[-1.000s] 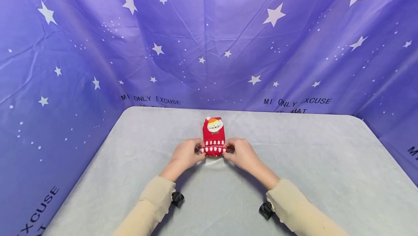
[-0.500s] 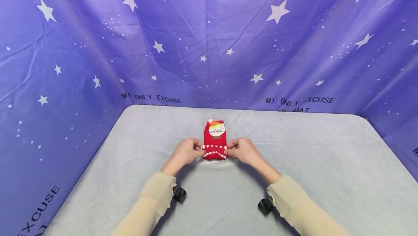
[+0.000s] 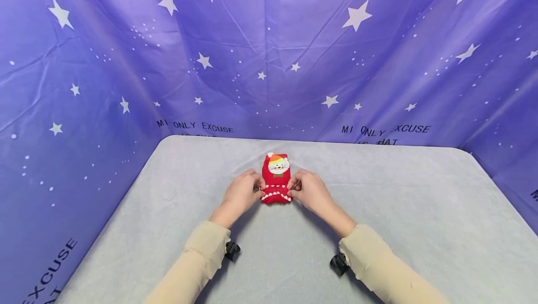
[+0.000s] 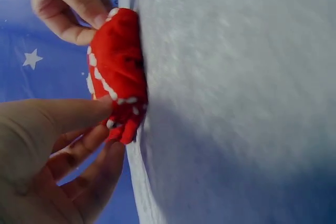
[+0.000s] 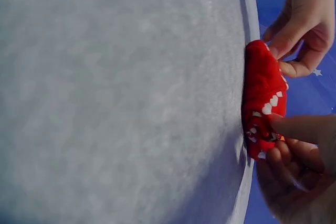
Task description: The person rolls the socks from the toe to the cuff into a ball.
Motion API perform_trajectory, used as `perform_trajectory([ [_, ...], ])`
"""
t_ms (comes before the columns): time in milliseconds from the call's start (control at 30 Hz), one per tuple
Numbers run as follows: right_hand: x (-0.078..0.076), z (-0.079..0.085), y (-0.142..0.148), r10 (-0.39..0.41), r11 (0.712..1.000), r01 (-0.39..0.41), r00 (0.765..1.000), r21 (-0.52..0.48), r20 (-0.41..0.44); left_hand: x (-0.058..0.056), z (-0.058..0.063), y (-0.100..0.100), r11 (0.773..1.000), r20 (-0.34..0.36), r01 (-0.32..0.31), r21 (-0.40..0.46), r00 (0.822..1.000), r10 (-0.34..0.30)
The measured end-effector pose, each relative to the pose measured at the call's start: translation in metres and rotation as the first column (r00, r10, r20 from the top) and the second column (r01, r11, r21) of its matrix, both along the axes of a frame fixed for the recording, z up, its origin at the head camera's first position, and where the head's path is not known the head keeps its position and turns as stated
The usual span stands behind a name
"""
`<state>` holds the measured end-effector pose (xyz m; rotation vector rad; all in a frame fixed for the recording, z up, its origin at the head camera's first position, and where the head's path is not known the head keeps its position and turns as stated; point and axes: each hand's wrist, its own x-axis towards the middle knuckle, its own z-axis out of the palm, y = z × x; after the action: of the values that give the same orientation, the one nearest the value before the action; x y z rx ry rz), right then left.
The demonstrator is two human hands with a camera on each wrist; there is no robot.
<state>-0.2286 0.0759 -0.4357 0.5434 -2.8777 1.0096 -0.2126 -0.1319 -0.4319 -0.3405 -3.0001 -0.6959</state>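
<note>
A red sock (image 3: pixel 276 180) lies folded on the grey table, a cat face in an orange hat on its far part and white trim across its near part. At its left edge, my left hand (image 3: pixel 242 191) pinches the folded near end between thumb and fingers. My right hand (image 3: pixel 310 192) pinches the opposite edge the same way. In the left wrist view the sock (image 4: pixel 119 59) shows as a thick, rounded roll with bunched layers at the side. From the right wrist, the sock (image 5: pixel 261 80) shows my thumb pressing on its near corner.
The table (image 3: pixel 378 192) has a pale grey cloth surface with a rounded far edge. Behind and beside it hangs a purple curtain (image 3: pixel 260 38) with white stars and black lettering. A black device (image 3: pixel 232 250) is strapped at the left wrist, another device (image 3: pixel 338 265) at the right.
The sock's near end has been folded over, so the row of white figures has turned into two bands of white trim. Both hands have since shifted slightly away from me, staying at its edges.
</note>
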Motion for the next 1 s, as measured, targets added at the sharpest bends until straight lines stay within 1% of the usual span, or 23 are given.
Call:
perform_trajectory([
  [133, 0.001, -0.002, -0.001, 0.039, 0.999, -0.036, 0.994, 0.033, -0.098, 0.004, 0.001, -0.006, 1.000, -0.011, 0.010, -0.028, 1.000, -0.010],
  [233, 0.000, -0.003, 0.000, 0.082, 0.995, -0.075, 0.988, 0.062, -0.133, 0.006, 0.001, -0.011, 0.999, 0.009, 0.023, -0.035, 1.000, -0.023],
  [367, 0.000, -0.001, 0.001, 0.127, 0.988, -0.114, 0.983, 0.100, -0.130, 0.005, 0.003, -0.014, 0.998, 0.035, 0.031, -0.045, 0.999, -0.030],
  [467, 0.001, 0.002, -0.003, 0.151, 0.979, -0.133, 0.982, 0.155, -0.114, 0.002, 0.004, -0.012, 0.996, 0.032, 0.030, -0.080, 0.999, -0.027],
  [567, 0.001, 0.004, -0.008, 0.166, 0.962, -0.131, 0.977, 0.238, -0.135, -0.003, 0.005, -0.009, 0.991, 0.024, 0.029, -0.128, 0.999, -0.027],
  [633, 0.001, 0.004, -0.010, 0.162, 0.955, -0.112, 0.973, 0.276, -0.165, -0.007, 0.005, -0.006, 0.988, 0.018, 0.032, -0.149, 0.999, -0.030],
  [733, 0.001, 0.004, -0.008, 0.120, 0.962, -0.069, 0.976, 0.266, -0.182, -0.011, 0.003, -0.002, 0.986, 0.025, 0.055, -0.160, 0.998, -0.052],
  [800, 0.001, 0.003, -0.005, 0.091, 0.973, -0.053, 0.982, 0.226, -0.163, -0.013, 0.001, 0.000, 0.988, 0.041, 0.072, -0.134, 0.997, -0.067],
  [867, 0.001, 0.002, -0.002, 0.080, 0.982, -0.055, 0.988, 0.179, -0.134, -0.013, -0.001, -0.001, 0.993, 0.063, 0.079, -0.088, 0.995, -0.074],
  [1000, 0.001, 0.000, 0.001, 0.102, 0.992, -0.094, 0.990, 0.085, -0.095, -0.010, -0.003, -0.007, 0.997, 0.107, 0.058, 0.044, 0.992, -0.062],
])
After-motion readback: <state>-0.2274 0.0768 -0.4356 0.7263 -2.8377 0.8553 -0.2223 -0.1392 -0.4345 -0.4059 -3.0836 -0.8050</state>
